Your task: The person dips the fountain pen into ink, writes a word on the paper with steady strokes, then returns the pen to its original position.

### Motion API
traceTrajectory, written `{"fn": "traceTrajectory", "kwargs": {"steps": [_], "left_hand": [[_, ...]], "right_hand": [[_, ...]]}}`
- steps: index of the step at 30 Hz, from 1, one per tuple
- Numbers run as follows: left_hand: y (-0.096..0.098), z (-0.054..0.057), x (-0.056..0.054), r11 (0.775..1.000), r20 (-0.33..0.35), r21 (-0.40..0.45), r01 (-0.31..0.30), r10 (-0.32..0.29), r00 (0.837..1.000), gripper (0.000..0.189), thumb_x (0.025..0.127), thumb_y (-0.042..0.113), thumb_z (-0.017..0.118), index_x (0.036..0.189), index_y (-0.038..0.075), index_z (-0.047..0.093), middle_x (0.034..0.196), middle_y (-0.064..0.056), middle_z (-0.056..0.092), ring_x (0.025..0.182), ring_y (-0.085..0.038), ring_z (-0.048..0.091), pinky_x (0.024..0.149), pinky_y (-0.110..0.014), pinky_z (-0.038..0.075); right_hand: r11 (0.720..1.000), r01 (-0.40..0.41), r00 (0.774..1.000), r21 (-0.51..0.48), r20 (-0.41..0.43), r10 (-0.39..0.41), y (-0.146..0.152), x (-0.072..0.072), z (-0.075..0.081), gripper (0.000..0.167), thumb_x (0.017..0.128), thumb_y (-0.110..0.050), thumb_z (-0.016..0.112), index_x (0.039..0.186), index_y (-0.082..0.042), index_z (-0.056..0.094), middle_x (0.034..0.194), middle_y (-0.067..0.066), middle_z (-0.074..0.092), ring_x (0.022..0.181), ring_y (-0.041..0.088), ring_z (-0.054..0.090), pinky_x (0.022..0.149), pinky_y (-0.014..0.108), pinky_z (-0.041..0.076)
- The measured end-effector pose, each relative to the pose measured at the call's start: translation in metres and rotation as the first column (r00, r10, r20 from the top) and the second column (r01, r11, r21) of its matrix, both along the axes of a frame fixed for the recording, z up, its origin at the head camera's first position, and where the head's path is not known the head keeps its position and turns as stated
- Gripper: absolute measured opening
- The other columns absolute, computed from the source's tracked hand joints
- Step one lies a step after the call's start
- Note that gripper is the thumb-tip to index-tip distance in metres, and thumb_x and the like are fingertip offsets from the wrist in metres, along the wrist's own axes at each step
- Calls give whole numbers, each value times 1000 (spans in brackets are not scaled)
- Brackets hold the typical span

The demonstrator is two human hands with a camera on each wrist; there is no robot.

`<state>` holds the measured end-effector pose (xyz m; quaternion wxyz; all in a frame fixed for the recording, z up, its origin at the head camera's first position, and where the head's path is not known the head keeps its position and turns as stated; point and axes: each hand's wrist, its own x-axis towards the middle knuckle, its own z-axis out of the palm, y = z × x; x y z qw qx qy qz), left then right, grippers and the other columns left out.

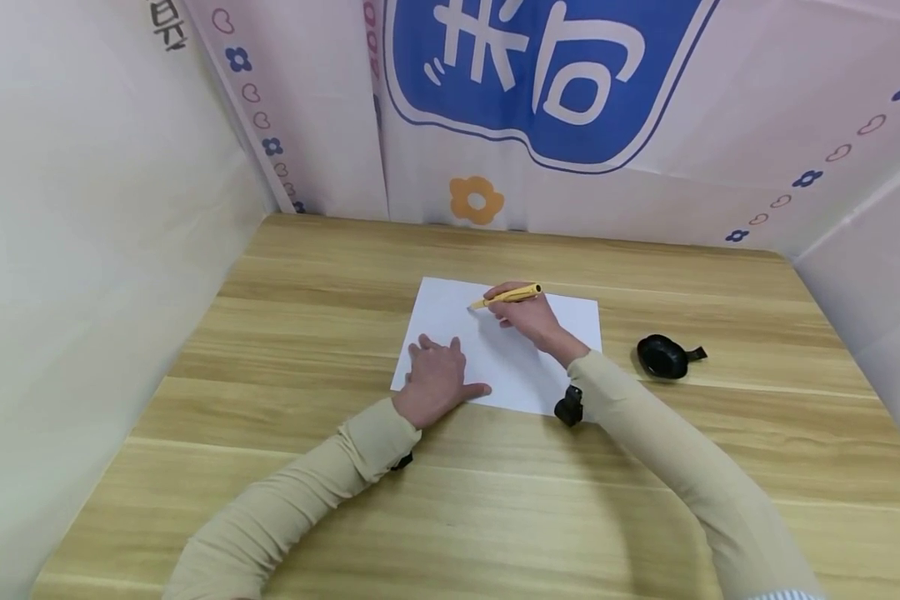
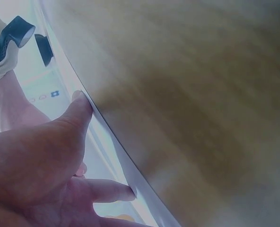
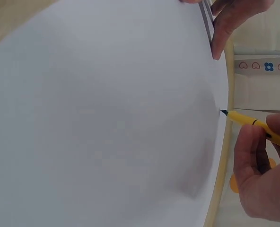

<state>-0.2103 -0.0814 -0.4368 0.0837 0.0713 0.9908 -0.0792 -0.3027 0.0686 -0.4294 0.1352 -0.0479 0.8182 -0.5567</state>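
Note:
A sheet of white paper [image 1: 521,375] lies on the wooden table, with no marks visible on it. My left hand [image 1: 437,382] rests on its near left corner, fingers spread and thumb out to the side; in the left wrist view the thumb and fingertips touch the sheet near its edge. Over the paper's far half, my right hand [image 1: 528,317] pinches a yellow pen [image 1: 516,294]. In the right wrist view the dark nib of the pen [image 3: 249,119] points down right at the paper's surface.
A small black pan-shaped object [image 1: 663,357] with a short handle sits on the table [image 1: 720,433] to the right of the paper. Printed cloth walls [image 1: 330,167] stand behind the table and along both sides.

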Motion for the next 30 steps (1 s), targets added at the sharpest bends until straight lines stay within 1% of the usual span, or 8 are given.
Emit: {"fn": "traceTrajectory", "kwargs": {"steps": [4,8,14,19,23,30], "left_hand": [[1,0,-1,1000,-5,2,4,-4,1000,96,74,78,52,139,7,48,125,-32,56,124,-41,51,98,-47,44],[1,1,0,1000,-1,12,6,-6,1000,96,74,77,53,139,6,48,125,-33,56,124,-42,51,98,-48,43],[1,2,-1,1000,12,22,10,-11,1000,97,75,77,53,139,6,47,126,-33,55,125,-42,50,99,-49,43],[1,1,-1,1000,22,28,9,-10,1000,96,75,76,53,140,5,46,127,-33,54,126,-42,50,100,-49,42],[1,2,-1,999,24,28,20,-21,999,96,76,75,52,140,5,45,127,-34,53,126,-42,49,101,-49,42],[0,4,0,999,17,37,34,-34,999,95,77,75,52,140,4,45,126,-35,53,126,-43,49,102,-50,42]], "right_hand": [[1000,7,1000,2,-8,-7,5,1,1,25,89,-12,61,113,-5,66,117,13,64,93,22,61,71,23,53],[1000,15,1000,0,3,-15,11,2,2,27,89,-11,61,114,-4,66,119,12,63,93,20,61,72,23,53],[999,28,1000,24,4,-28,23,4,2,26,90,-13,60,114,-5,66,117,13,63,90,18,59,72,23,53],[999,43,999,30,7,-44,34,6,1,26,90,-13,60,114,-5,66,120,12,62,91,20,60,72,22,53],[998,59,998,37,5,-60,44,8,0,26,90,-13,60,114,-5,66,117,14,63,89,20,61,71,22,53],[995,84,996,62,-5,-84,59,11,1,25,90,-12,59,113,-4,66,109,12,63,80,10,57,69,21,53]]}}
